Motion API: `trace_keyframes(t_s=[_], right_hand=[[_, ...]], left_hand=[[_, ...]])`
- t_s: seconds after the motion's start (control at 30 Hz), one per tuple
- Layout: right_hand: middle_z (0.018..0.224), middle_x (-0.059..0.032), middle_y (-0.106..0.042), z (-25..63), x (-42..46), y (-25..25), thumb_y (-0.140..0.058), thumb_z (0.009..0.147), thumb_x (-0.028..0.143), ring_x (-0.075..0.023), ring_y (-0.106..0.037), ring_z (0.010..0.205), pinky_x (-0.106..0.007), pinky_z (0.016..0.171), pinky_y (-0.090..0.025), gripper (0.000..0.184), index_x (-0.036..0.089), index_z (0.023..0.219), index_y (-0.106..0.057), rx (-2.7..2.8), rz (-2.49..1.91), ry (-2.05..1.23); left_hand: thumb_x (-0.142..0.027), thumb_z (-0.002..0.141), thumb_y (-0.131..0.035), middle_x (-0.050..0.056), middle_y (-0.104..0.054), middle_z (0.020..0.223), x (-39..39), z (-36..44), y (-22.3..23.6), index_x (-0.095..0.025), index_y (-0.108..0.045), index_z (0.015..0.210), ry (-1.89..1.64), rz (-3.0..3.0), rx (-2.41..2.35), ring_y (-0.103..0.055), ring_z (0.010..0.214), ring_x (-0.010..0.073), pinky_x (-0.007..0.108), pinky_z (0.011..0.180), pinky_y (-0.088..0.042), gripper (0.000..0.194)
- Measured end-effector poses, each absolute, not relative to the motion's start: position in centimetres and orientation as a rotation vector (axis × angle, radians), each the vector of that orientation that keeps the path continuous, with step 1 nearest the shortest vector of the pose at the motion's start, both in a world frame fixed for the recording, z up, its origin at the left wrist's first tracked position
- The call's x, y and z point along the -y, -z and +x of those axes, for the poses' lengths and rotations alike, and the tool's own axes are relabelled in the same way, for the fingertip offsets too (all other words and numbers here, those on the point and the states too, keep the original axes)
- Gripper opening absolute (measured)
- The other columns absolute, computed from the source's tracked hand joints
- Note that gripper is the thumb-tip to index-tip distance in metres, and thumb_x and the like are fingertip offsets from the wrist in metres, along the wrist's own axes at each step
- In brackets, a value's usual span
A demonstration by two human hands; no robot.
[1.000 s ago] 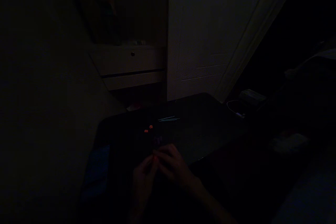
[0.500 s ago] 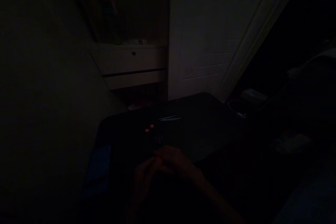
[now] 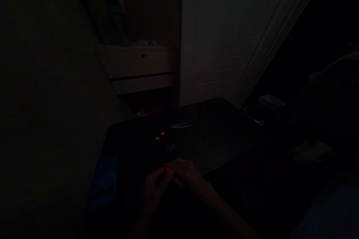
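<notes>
In the dim head view, my left hand (image 3: 155,186) and my right hand (image 3: 186,171) meet over the near part of a dark table. Between their fingertips is a small red piece (image 3: 168,170), too dark to name; both hands are closed on it. Just beyond the fingers lies a little cluster of purplish pieces (image 3: 169,148). Two small orange-red pieces (image 3: 157,138) lie farther off to the left. Several thin pale sticks (image 3: 181,126) rest near the table's far side.
The dark table (image 3: 215,115) has a rounded far corner. A blue flat item (image 3: 105,179) lies at its left. Behind stand a drawer unit (image 3: 143,65) and a white door panel (image 3: 215,56). A pale box (image 3: 271,101) and white cable (image 3: 254,118) are at right.
My fingers have shifted slightly around the small red piece, and more of it shows now. The pieces and sticks on the table stay where they were.
</notes>
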State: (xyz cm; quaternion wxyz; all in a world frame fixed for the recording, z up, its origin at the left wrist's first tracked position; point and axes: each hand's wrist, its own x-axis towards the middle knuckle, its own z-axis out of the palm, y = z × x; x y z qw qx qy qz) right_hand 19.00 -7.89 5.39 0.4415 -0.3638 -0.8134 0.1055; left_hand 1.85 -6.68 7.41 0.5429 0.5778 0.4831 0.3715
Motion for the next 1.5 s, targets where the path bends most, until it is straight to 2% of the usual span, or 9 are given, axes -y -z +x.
trace_keyframes(t_s=[0.1, 0.3, 0.5, 0.63, 0.77, 0.93, 1.07, 1.23, 1.5], right_hand=[[0.113, -0.0152, -0.078, 18.7, 7.8, -5.2, -0.052, 0.109, 0.028, -0.0249, -0.074, 0.098, -0.038, 0.084, -0.061, 0.037, 0.017, 0.144, -0.059, 1.971, -0.904, -0.254], [0.108, -0.0110, -0.077, 18.5, 7.8, -4.7, -0.070, 0.099, 0.029, -0.0228, -0.073, 0.092, -0.036, 0.082, -0.061, 0.057, 0.021, 0.153, -0.052, 1.888, -0.925, -0.306], [0.120, -0.0139, -0.075, 18.5, 7.8, -4.8, -0.075, 0.094, 0.033, -0.0251, -0.073, 0.104, -0.037, 0.089, -0.059, 0.068, 0.019, 0.155, -0.049, 1.921, -1.015, -0.396], [0.116, -0.0155, -0.076, 18.4, 7.8, -4.7, -0.073, 0.096, 0.036, -0.0262, -0.073, 0.102, -0.038, 0.090, -0.059, 0.060, 0.014, 0.149, -0.054, 1.996, -1.043, -0.396], [0.113, -0.0156, -0.076, 18.3, 8.0, -4.6, -0.064, 0.103, 0.035, -0.0262, -0.072, 0.100, -0.038, 0.090, -0.058, 0.045, 0.012, 0.141, -0.059, 2.027, -1.081, -0.370], [0.101, -0.0132, -0.076, 18.2, 8.1, -5.2, -0.057, 0.106, 0.035, -0.0250, -0.072, 0.090, -0.036, 0.084, -0.058, 0.032, 0.012, 0.125, -0.067, 2.042, -1.145, -0.353], [0.114, -0.0148, -0.076, 18.2, 8.4, -6.0, -0.053, 0.108, 0.029, -0.0249, -0.072, 0.102, -0.037, 0.091, -0.057, 0.033, 0.013, 0.134, -0.064, 2.013, -1.131, -0.394], [0.123, -0.0159, -0.075, 18.4, 8.6, -6.1, -0.049, 0.108, 0.024, -0.0258, -0.072, 0.111, -0.040, 0.098, -0.055, 0.034, 0.015, 0.139, -0.062, 1.952, -1.068, -0.358], [0.132, -0.0171, -0.074, 18.7, 8.3, -4.8, -0.052, 0.105, 0.020, -0.0255, -0.073, 0.116, -0.041, 0.097, -0.057, 0.043, 0.016, 0.148, -0.055, 2.027, -1.019, -0.328]], left_hand=[[-0.057, 0.081, -0.072, 0.005, -0.077, 0.071, 6.7, 1.8, -7.5, -0.016, -0.080, 0.076, -0.886, 1.413, -1.180, -0.072, 0.070, 0.0249, 0.030, 0.064, -0.057, 0.042], [-0.055, 0.082, -0.073, 0.008, -0.084, 0.086, 6.7, 1.7, -7.5, -0.016, -0.084, 0.094, -0.886, 1.368, -1.195, -0.077, 0.085, 0.0297, 0.033, 0.075, -0.061, 0.043], [-0.056, 0.083, -0.072, 0.008, -0.084, 0.083, 6.6, 1.4, -7.0, -0.016, -0.085, 0.088, -0.869, 1.392, -1.179, -0.077, 0.082, 0.0287, 0.032, 0.075, -0.061, 0.042], [-0.058, 0.082, -0.072, 0.006, -0.080, 0.074, 6.7, 1.4, -7.0, -0.016, -0.084, 0.082, -0.885, 1.350, -1.193, -0.074, 0.074, 0.0267, 0.031, 0.067, -0.058, 0.044], [-0.057, 0.080, -0.073, 0.006, -0.079, 0.076, 6.5, 1.4, -6.8, -0.016, -0.083, 0.082, -0.899, 1.322, -1.192, -0.072, 0.077, 0.0271, 0.033, 0.071, -0.057, 0.042], [-0.061, 0.066, -0.076, 0.006, -0.073, 0.065, 5.7, 1.7, -4.7, -0.015, -0.076, 0.066, -1.028, 1.002, -1.217, -0.068, 0.068, 0.0255, 0.036, 0.065, -0.056, 0.046], [-0.064, 0.068, -0.076, 0.006, -0.073, 0.067, 5.9, 1.8, -2.8, -0.014, -0.078, 0.071, -1.036, 0.909, -1.239, -0.068, 0.068, 0.0251, 0.036, 0.063, -0.056, 0.050], [-0.058, 0.080, -0.075, 0.008, -0.080, 0.089, 7.0, 1.1, -2.1, -0.021, -0.082, 0.091, -1.116, 1.119, -1.343, -0.075, 0.093, 0.0298, 0.035, 0.078, -0.058, 0.039], [-0.061, 0.077, -0.076, 0.009, -0.081, 0.083, 6.7, 2.2, -7.2, -0.015, -0.079, 0.084, -0.908, 1.339, -1.172, -0.075, 0.084, 0.0297, 0.035, 0.076, -0.060, 0.047]])
